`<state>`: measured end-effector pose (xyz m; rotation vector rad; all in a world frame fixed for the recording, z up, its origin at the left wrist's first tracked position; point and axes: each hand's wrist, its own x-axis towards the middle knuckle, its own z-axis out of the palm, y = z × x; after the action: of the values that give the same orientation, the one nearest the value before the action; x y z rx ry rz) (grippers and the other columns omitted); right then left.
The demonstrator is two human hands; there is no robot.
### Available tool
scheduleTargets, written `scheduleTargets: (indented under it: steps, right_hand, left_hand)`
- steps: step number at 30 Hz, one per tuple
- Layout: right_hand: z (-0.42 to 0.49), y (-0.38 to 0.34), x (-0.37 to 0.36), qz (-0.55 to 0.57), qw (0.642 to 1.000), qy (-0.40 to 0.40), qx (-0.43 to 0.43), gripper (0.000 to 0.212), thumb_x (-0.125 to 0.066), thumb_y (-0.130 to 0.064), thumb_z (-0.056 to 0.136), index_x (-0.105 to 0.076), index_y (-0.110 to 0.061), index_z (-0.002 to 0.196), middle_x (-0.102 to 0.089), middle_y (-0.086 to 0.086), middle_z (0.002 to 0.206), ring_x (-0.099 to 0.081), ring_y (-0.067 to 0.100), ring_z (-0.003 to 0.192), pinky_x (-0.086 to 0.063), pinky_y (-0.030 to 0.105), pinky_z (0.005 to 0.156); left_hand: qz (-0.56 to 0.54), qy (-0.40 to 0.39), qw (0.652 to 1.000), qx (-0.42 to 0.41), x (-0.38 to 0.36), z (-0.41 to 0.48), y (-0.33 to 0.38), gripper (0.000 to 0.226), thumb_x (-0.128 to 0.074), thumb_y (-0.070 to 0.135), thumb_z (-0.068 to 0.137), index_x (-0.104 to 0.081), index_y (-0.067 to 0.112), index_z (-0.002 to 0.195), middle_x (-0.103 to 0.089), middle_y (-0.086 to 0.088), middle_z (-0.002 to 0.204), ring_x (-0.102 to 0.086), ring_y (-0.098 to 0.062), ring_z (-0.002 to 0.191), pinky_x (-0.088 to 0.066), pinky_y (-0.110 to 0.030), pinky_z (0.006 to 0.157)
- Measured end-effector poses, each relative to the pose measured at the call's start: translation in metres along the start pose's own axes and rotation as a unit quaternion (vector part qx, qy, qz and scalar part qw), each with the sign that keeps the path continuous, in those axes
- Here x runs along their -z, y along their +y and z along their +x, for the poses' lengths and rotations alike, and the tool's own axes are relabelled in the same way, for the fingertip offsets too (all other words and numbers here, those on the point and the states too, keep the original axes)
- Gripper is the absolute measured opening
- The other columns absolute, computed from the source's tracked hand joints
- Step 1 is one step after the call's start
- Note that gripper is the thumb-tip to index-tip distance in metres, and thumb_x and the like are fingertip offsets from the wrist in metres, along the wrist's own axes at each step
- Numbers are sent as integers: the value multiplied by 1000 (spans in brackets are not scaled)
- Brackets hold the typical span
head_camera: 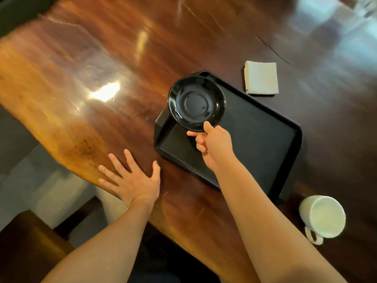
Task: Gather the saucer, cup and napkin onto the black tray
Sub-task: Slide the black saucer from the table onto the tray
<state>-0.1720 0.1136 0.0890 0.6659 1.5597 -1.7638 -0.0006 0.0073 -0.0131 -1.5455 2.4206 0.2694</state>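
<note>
Placing the saucer. The right hand [214, 144] pinches the near rim of the black saucer [196, 103], thumb on top and fingers curled beneath, and holds it above the far-left corner of the black tray [265, 139]. The saucer appears lifted clear of the tray and slightly tilted; how far above the tray floor it sits cannot be told from this view. The left hand [132, 178] lies spread, palm down, on the worktop [91, 78] just to the left of the tray, holding nothing.

Remaining items. The folded white napkin [261, 78] lies on the worktop just beyond the tray's far edge, apart from it. The white cup [323, 216] stands on the worktop off the tray's near-right corner, handle toward the person. The tray floor looks bare, so the task is judged to be at its first placement.

Doing the step well. The saucer should be levelled before it is lowered, since a rim pinch lets a glazed dish swing or slip. It is best set down fully inside the raised rim of the tray and not at the corner, where part of it now overhangs the rim. A spot toward the middle of the tray would leave room beside it for the napkin, and the cup can then seat in the saucer's central well. The spread left hand is well placed to steady the tray if it slides on the polished wood.
</note>
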Motion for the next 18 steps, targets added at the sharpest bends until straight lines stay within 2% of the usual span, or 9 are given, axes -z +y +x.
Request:
scheduleTargets:
  steps: [11, 18]
  right_hand:
    - [27, -1, 29, 98, 993, 61, -34, 24, -37, -11, 108, -46, 3, 125, -68, 25, 86, -39, 7, 37, -28, 17, 34]
    - [46, -6, 28, 129, 986, 88, -50, 22, -38, -12, 108, -50, 1, 121, -69, 24, 83, -42, 11, 43, -31, 16, 34]
  left_hand:
    - [14, -3, 1000, -3, -2, -2, 0, 94, -29, 77, 86, -10, 24, 161, 0, -14, 169, 6, -48, 153, 0, -66, 120]
    - [22, 6, 1000, -3, -5, -2, 0, 94, -34, 76, 86, -11, 23, 160, -3, -15, 169, 4, -48, 153, -1, -67, 120]
